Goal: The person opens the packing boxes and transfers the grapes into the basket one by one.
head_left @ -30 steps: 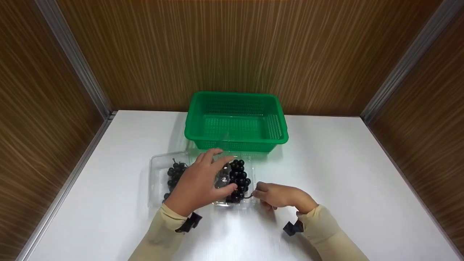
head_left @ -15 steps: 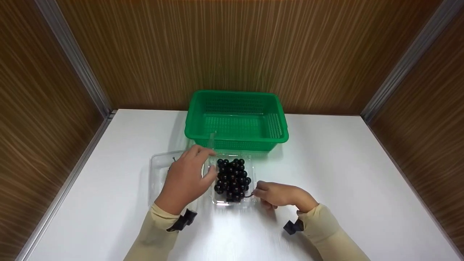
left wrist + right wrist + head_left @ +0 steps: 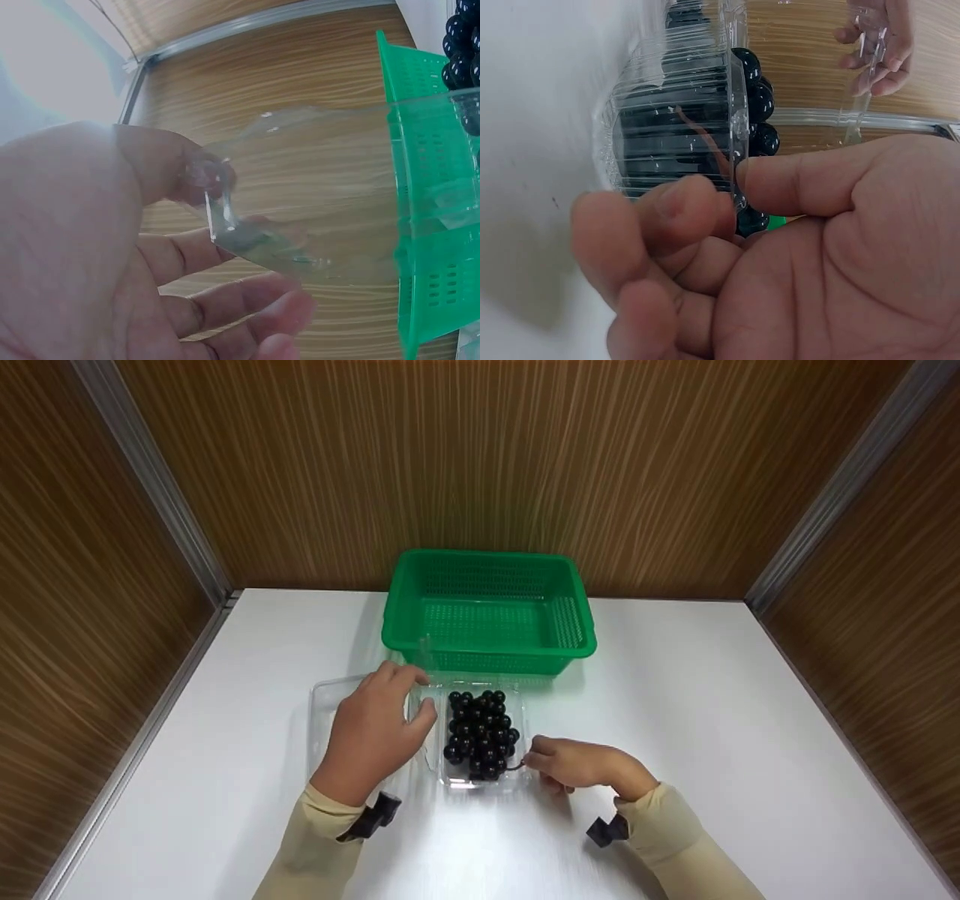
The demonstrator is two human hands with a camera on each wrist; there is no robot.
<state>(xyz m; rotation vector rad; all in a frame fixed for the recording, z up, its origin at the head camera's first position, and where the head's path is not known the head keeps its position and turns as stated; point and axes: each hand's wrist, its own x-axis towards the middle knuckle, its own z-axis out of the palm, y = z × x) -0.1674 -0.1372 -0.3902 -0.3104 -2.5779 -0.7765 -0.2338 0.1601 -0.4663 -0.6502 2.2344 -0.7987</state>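
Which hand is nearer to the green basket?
Left. The left hand, holding the clear lid, is just short of the green basket's near left corner; the right hand is farther back, at the right side of the clear container.

The grapes [image 3: 481, 735] are glossy black with white highlights. The box [image 3: 664, 131] around them is clear; its wall shows parallel ribs. The lid [image 3: 322, 195] is clear, with white glints. The table [image 3: 690, 697] is plain white. The basket [image 3: 489, 651], near the far edge, is green, with rows of slots. The walls [image 3: 480, 457] at the far, left and right edges are brown with fine paler streaks. Posts [image 3: 154, 484] at the far corners are silver-grey. Sleeves [image 3: 319, 847] at the near edge are beige; the straps [image 3: 367, 820] are black.
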